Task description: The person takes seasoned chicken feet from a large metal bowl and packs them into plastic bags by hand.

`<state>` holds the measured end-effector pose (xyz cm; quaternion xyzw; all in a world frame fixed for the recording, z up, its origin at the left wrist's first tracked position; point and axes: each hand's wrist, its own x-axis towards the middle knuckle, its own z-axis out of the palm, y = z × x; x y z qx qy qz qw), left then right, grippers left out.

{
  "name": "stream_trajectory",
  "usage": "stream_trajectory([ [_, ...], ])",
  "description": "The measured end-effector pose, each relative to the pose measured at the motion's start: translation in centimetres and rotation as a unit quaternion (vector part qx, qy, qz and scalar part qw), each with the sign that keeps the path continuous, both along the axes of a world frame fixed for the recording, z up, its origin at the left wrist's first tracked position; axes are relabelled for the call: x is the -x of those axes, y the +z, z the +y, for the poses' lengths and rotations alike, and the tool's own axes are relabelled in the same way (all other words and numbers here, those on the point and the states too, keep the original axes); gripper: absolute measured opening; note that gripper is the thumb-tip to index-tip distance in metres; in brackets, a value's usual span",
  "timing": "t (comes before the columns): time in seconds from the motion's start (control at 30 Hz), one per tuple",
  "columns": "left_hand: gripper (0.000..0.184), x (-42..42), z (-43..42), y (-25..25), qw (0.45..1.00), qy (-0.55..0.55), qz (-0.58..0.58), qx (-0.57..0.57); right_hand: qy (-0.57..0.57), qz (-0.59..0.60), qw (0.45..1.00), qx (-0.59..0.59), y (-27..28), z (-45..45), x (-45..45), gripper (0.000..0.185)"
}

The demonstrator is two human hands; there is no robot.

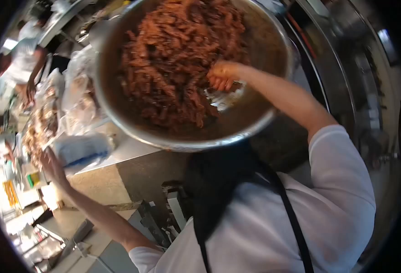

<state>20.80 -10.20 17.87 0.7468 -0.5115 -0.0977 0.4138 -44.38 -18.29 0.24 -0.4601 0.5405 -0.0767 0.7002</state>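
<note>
A large metal bowl point(182, 144) holds a heap of reddish-brown meat strips point(173, 54). My right hand point(225, 75) is inside the bowl at the right edge of the meat, its fingers curled in. Whatever it grips, if anything, is hidden. Just below that hand, a shiny white patch point(228, 98) lies against the bowl's inner wall; I cannot tell what it is. Out to the left, my left hand point(52, 166) has its fingers stretched out. It is right beside a clear plastic package with a blue stripe point(82, 150), and contact between them is unclear.
Several clear plastic bags point(80, 91) lie on the counter point(134, 152) left of the bowl. Two people in white tops, one upper left point(25, 63) and one lower down point(2, 148), stand farther off. Steel equipment point(337, 59) lines the right side.
</note>
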Motion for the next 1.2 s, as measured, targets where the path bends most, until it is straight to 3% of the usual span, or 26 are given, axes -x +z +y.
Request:
stream_trajectory([
  [0.03, 0.057, 2.7, 0.8, 0.6, 0.999, 0.036, 0.011, -0.007, 0.045, 0.142, 0.988, -0.039, 0.9, -0.2, 2.4, 0.031],
  [0.1, 0.062, 2.2, 1.2, -2.1, 0.968, 0.006, -0.249, -0.012, 0.15, 0.314, 0.935, -0.073, 2.2, 0.8, 4.5, 0.038],
  [0.13, 0.059, 3.6, 1.3, -1.3, 0.991, -0.002, -0.135, 0.003, 0.211, 0.367, 0.904, -0.056, 2.7, 1.9, 4.1, 0.049],
  [0.2, 0.057, 4.4, 1.2, -0.5, 0.978, 0.056, -0.199, -0.029, 0.25, 0.304, 0.919, -0.024, 1.2, 3.7, 0.5, 0.055],
  [0.23, 0.056, 4.7, 1.1, 0.2, 0.969, 0.086, -0.229, -0.043, 0.252, 0.204, 0.943, -0.077, 0.1, 4.4, -1.9, 0.066],
  [0.27, 0.056, 5.3, 1.3, 1.2, 0.964, 0.129, -0.227, -0.047, 0.133, 0.222, 0.963, 0.076, -1.3, 7.2, -4.5, 0.071],
  [0.3, 0.055, 3.4, 0.8, 0.4, 0.938, 0.152, -0.308, 0.046, 0.269, 0.237, 0.933, 0.033, -0.8, 5.9, -7.3, 0.075],
  [0.37, 0.045, 1.2, 0.8, 2.5, 0.924, 0.172, -0.342, 0.015, 0.402, 0.222, 0.888, 0.016, -0.6, 5.5, -8.5, 0.08],
  [0.4, 0.035, -1.0, 1.3, 2.8, 0.923, 0.15, -0.335, 0.119, 0.407, 0.196, 0.891, 0.046, -1.1, 5.9, -7.0, 0.082],
  [0.43, 0.025, 0.8, 2.2, 5.6, 0.956, 0.19, -0.174, 0.14, 0.41, 0.169, 0.893, 0.074, -1.6, 6.4, -5.6, 0.084],
  [0.47, 0.02, -7.1, 3.3, 5.8, 0.948, 0.094, -0.102, 0.287, 0.471, 0.247, 0.844, 0.058, 2.6, 5.8, -3.8, 0.081],
  [0.5, 0.024, -7.7, 5.2, 8.8, 0.939, 0.109, -0.128, 0.301, 0.488, 0.275, 0.816, 0.143, -1.9, 5.3, -0.9, 0.07],
  [0.53, 0.028, -6.0, 8.3, 12.7, 0.926, 0.169, -0.233, 0.244, 0.464, 0.344, 0.812, 0.085, 1.7, 4.9, -0.2, 0.06],
  [0.6, 0.036, -4.2, 12.5, 16.8, 0.905, 0.24, -0.322, 0.143, 0.417, 0.323, 0.85, 0.016, 1.2, 3.7, 1.7, 0.053],
  [0.63, 0.044, -4.2, 13.4, 17.2, 0.938, 0.157, 0.096, 0.293, 0.401, 0.341, 0.85, 0.02, 1.5, 3.4, 1.9, 0.049],
  [0.7, 0.035, 4.7, 13.6, 14.9, 0.93, 0.246, 0.117, 0.245, 0.373, 0.404, 0.833, 0.066, 4.1, 3.1, 1.9, 0.042],
  [0.73, 0.034, 8.3, 12.9, 12.9, 0.947, 0.256, 0.067, 0.182, 0.359, 0.447, 0.812, 0.107, 5.4, 3.1, 1.8, 0.038],
  [0.8, 0.041, 6.0, 12.6, 4.4, 0.971, 0.164, 0.156, 0.074, 0.316, 0.421, 0.813, 0.248, 5.1, 3.0, 2.2, 0.033],
  [0.87, 0.043, 2.1, 11.3, -5.9, 0.96, 0.089, 0.254, -0.082, 0.269, 0.382, 0.816, 0.341, 4.5, 2.9, 2.2, 0.03],
  [0.9, 0.036, 8.5, 9.5, -9.2, 0.968, 0.048, 0.246, -0.022, 0.267, 0.347, 0.803, 0.405, 3.5, 2.9, 2.0, 0.026],
  [0.97, 0.034, 11.7, 6.2, -15.5, 0.949, 0.036, 0.291, -0.117, 0.26, 0.272, 0.762, 0.527, 1.6, 2.6, 1.2, 0.018],
  [1.0, 0.039, 13.2, 4.2, -17.0, 0.947, 0.045, 0.262, -0.18, 0.314, 0.307, 0.763, 0.474, 1.3, 2.6, 0.3, 0.019],
  [1.07, 0.046, 14.3, 2.4, -20.7, 0.965, 0.006, 0.193, -0.175, 0.417, 0.371, 0.747, 0.361, 1.3, 3.3, -1.8, 0.019],
  [1.1, 0.05, 15.3, 1.6, -21.0, 0.982, -0.045, 0.152, -0.105, 0.414, 0.389, 0.763, 0.308, 1.8, 3.2, -2.2, 0.021],
  [1.17, 0.055, 15.9, 1.6, -20.8, 0.992, 0.012, 0.089, -0.087, 0.41, 0.421, 0.785, 0.197, 2.8, 2.9, -2.9, 0.024],
  [1.2, 0.055, 17.5, 2.6, -18.5, 0.997, 0.031, 0.045, -0.063, 0.306, 0.383, 0.821, 0.293, 3.3, 4.0, -2.4, 0.026],
])
